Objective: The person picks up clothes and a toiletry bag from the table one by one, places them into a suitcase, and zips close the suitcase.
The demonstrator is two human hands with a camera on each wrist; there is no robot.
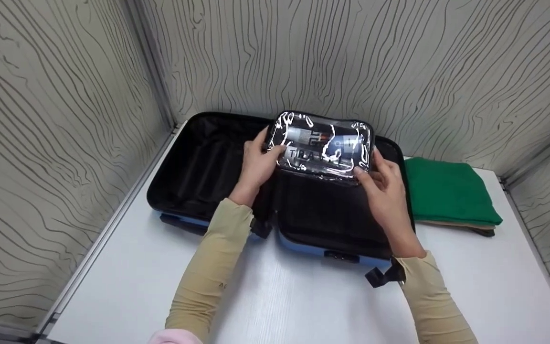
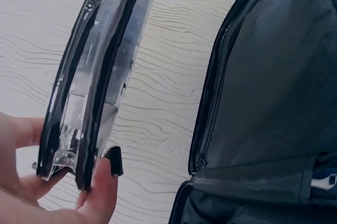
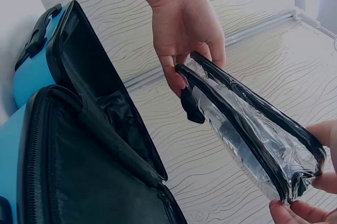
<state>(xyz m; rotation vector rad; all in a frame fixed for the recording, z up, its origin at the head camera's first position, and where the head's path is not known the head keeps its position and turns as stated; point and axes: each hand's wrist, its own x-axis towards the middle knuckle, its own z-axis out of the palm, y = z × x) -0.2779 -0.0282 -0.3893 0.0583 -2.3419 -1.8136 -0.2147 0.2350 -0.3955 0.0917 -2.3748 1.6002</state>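
Note:
Both hands hold a clear toiletry bag with black edging, printed letters and several items showing inside. My left hand grips its left end, thumb on the front face. At the opposite end, my right hand pinches the lower right corner. The left wrist view shows the bag edge-on between thumb and fingers. Beneath it lies an open blue suitcase with black lining; the bag overlaps the back of its right half in the head view.
The suitcase's deep left half shows bare black lining. To the right lies a stack of folded cloth, green cloth on top. Everything stands on a white table, with patterned panels behind and at both sides.

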